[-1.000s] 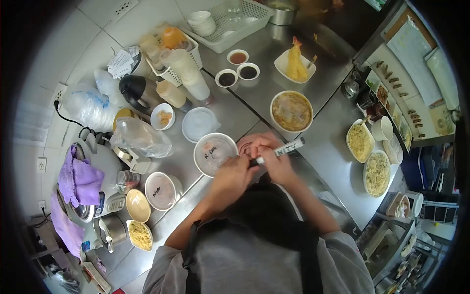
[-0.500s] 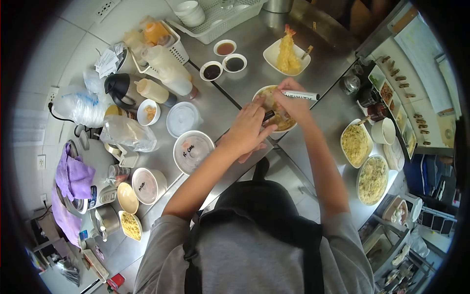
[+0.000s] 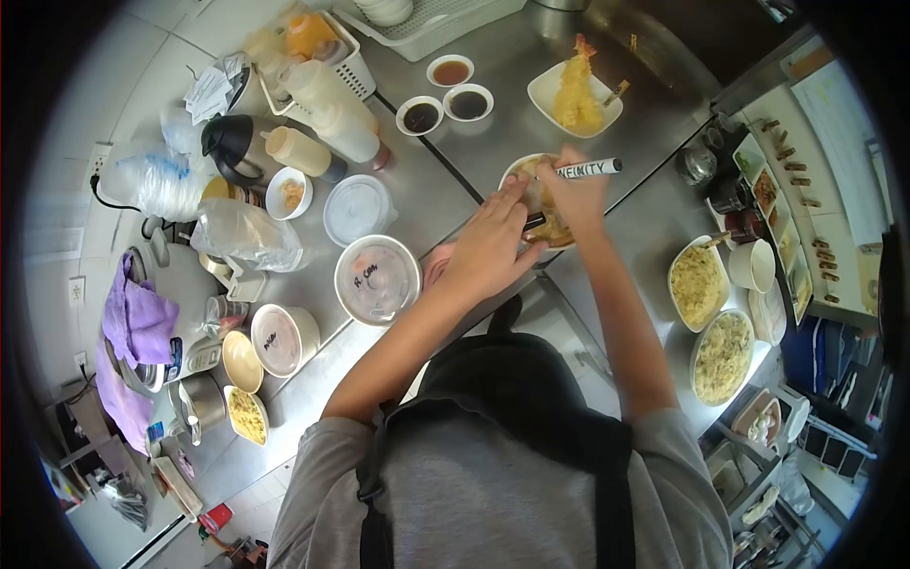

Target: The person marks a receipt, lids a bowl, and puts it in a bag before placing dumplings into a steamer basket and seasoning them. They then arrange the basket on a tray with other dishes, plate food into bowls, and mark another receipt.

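Note:
My right hand [image 3: 578, 197] is closed around a white marker pen [image 3: 590, 169] lettered "INFINITY". Its tip side points down at a round, lidded bowl [image 3: 510, 174] of yellowish food near the table's front edge. My left hand [image 3: 488, 228] lies over the bowl's left side, fingertips on the lid. A black marker cap [image 3: 536, 220] sticks out between its thumb and fingers. Both hands hide much of the lid, and any writing there cannot be made out. Left of my left wrist, a pinkish thing [image 3: 438, 264] shows only in part.
Lidded tubs, one marked [image 3: 377, 281], stand at left. Three sauce cups [image 3: 445, 95] and a bowl of tempura shrimp [image 3: 576, 95] sit beyond. Two dishes of yellow food [image 3: 722, 357] are at right. Squeeze bottles [image 3: 332, 119] and a basket line the left back.
The view has shifted slightly, so the far things sit lower. My right hand and the marker have moved a little over the lid; my left hand stays on the bowl.

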{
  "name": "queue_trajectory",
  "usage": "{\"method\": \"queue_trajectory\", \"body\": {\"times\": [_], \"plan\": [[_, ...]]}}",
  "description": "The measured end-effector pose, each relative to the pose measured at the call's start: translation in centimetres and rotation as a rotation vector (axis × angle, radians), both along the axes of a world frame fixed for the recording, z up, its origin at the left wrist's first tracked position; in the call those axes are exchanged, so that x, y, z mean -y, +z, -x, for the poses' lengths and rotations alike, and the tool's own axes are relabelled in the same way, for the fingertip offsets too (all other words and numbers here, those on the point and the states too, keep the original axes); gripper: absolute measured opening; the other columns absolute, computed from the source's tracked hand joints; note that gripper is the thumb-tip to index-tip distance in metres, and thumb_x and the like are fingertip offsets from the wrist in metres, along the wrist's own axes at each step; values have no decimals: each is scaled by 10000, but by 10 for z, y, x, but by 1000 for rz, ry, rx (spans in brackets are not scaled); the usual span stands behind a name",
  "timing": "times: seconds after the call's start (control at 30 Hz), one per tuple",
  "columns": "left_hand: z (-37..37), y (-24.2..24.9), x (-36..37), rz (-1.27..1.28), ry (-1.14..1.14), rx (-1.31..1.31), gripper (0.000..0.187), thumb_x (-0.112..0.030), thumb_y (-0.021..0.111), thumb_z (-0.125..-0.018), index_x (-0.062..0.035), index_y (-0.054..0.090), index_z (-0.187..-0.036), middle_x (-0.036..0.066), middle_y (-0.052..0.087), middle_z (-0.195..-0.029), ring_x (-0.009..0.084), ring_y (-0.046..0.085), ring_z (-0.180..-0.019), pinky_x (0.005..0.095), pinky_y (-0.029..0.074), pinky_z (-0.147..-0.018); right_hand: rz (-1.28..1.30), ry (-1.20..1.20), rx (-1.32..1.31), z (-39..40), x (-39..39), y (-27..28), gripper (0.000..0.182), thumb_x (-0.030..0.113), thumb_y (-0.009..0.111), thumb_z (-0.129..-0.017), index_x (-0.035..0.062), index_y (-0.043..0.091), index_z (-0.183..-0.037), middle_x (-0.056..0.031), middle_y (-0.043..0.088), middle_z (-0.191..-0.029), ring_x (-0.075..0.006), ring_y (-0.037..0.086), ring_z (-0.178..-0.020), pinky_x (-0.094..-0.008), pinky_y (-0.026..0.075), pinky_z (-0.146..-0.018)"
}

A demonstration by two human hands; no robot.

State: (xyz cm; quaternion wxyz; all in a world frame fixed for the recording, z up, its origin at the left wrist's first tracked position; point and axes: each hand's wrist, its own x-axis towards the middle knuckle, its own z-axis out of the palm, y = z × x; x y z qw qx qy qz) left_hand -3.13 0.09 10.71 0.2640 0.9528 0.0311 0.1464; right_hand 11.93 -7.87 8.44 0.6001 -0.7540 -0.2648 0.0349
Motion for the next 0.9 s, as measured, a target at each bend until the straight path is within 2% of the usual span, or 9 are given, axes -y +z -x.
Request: {"method": "queue_trajectory", "body": {"times": [0.27,0.37,0.57,0.77,0.9], "plan": [[1,-1,0,5,7,27,420,-285,661,-799,56,469,-952,252,355,-1413,395,371,-1294,441,336,-1048,182,69,115,-1,4,5,280,119,695,-682,17,448,-598,-56,465,-512,-113,399,-483,-303,359,-463],[1,-3,-1,10,7,35,423,-285,662,-795,56,467,-951,252,357,-1411,396,380,-1285,440,339,-1043,14,21,-8,0,4,4,292,113,701,-671,20,436,-594,-54,453,-512,-108,396,-488,-297,355,-463],[1,-2,-3,2,-1,30,429,-295,656,-799,61,470,-949,251,357,-1412,389,387,-1279,438,347,-1032,136,16,130,-1,7,5,307,86,705,-659,25,414,-581,-33,421,-512,-81,371,-503,-282,339,-459],[2,-1,-3,4,-3,5,431,-318,635,-820,66,479,-940,252,357,-1413,391,381,-1285,435,344,-1033,-7,11,11,-2,9,9,335,75,688,-691,32,376,-575,1,366,-517,-72,331,-512,-282,309,-453],[1,-1,-5,-14,-6,8,440,-327,632,-824,72,487,-938,254,362,-1409,390,380,-1286,435,335,-1043,5,-1,30,-8,23,7,323,63,673,-710,31,379,-580,7,348,-528,-72,324,-524,-281,303,-459]]}}
